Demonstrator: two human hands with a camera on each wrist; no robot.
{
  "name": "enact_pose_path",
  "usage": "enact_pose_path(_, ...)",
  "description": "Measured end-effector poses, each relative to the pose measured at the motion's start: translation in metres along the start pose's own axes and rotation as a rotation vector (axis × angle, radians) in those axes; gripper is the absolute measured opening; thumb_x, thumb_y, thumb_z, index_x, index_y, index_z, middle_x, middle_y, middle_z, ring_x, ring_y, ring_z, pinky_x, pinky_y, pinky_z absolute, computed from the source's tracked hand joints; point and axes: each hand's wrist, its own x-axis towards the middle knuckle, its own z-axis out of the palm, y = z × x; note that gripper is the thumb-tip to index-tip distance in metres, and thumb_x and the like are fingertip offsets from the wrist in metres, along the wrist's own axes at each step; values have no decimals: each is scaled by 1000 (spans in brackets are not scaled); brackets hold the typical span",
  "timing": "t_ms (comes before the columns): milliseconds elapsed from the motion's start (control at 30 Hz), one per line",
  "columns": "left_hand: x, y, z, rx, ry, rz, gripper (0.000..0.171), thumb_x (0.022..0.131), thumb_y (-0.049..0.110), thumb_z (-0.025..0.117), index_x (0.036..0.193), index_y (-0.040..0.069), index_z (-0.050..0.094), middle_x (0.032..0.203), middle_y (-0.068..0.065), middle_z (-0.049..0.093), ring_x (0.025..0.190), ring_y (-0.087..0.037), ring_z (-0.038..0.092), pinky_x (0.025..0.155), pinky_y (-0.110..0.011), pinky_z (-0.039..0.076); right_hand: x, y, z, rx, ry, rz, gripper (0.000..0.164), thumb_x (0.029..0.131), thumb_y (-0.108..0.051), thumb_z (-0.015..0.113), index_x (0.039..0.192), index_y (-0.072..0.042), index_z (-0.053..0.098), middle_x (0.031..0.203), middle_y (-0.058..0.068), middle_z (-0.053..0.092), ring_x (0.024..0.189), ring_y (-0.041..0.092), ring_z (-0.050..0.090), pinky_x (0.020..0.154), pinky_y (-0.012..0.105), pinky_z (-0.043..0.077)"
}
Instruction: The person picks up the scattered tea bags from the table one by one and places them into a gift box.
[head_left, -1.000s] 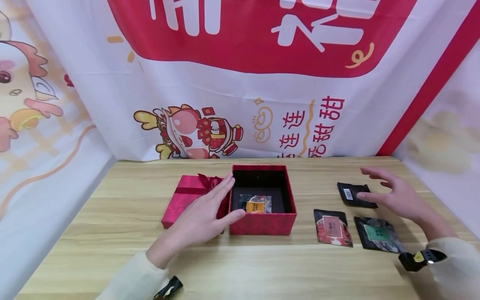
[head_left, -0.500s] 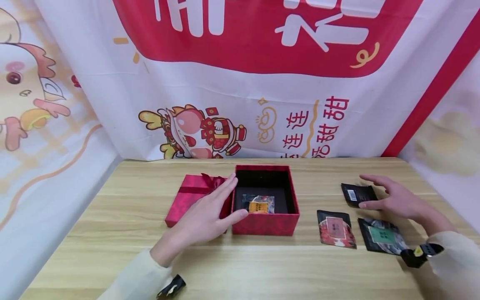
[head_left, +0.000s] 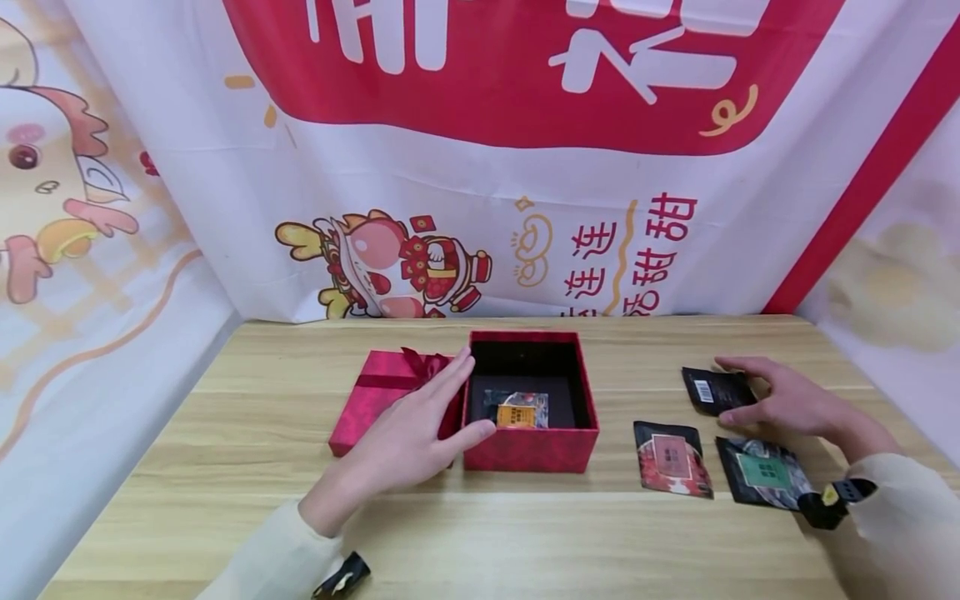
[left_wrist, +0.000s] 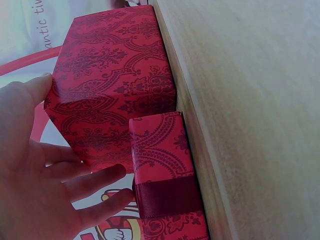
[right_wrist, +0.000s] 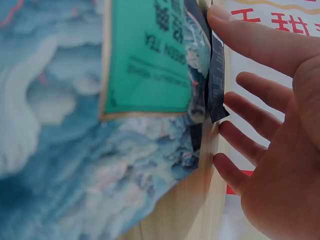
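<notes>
My left hand [head_left: 408, 433] touches the near left corner of an open red patterned box [head_left: 528, 452], its fingers along the left rim and its thumb at the front. Inside lies a packet [head_left: 517, 414] with an orange label. Left of the box, partly behind that hand, is the red lid [head_left: 362, 417] with a ribbon bow. On the right, my right hand [head_left: 798, 404] spreads thumb and fingers about the right end of a black packet [head_left: 705, 390] lying barcode up. In the right wrist view, the fingertips are close beside this packet [right_wrist: 216, 82], thumb above.
A packet with a pink label [head_left: 672, 458] lies right of the box. Beside it, below my right hand, is a green tea packet [head_left: 765, 472], large in the right wrist view. A printed cloth [head_left: 420, 175] hangs behind the wooden table [head_left: 525, 542].
My right hand has come down and slightly left onto the black packet, its thumb and fingers now nearer the packet. My left hand stays at the box. The view shifted slightly at first.
</notes>
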Motion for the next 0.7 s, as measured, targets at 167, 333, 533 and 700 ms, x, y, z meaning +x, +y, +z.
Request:
enact_pose_path(167,-1,0,0,-1,0,2,90,99,72,56,171,36,15,179,16,10,163,-23,32,121,-60,43,1,3,0,-12,7,-11,101,84,-39,87,163,-3,36,161,37,35,139,58,35,105,84,33)
enact_pose_path(333,-1,0,1,-8,4,1,90,99,70,57,171,36,16,179,16,11,163,-22,31,122,-60,43,3,4,2,-39,17,-13,100,84,-42,88,162,-3,39,159,37,36,138,57,36,105,83,34)
enact_pose_path(533,1,0,1,-6,6,6,89,100,66,60,171,36,16,179,17,11,163,-22,31,123,-59,43,2,3,2,-45,23,-2,100,84,-44,88,161,-3,41,158,38,34,135,57,36,104,82,36)
enact_pose_path(700,1,-1,2,-5,5,2,89,100,65,61,171,36,16,179,16,12,163,-22,32,123,-59,42,3,2,3,-47,27,4,98,84,-45,87,161,-3,42,156,39,33,131,56,38,102,80,39)
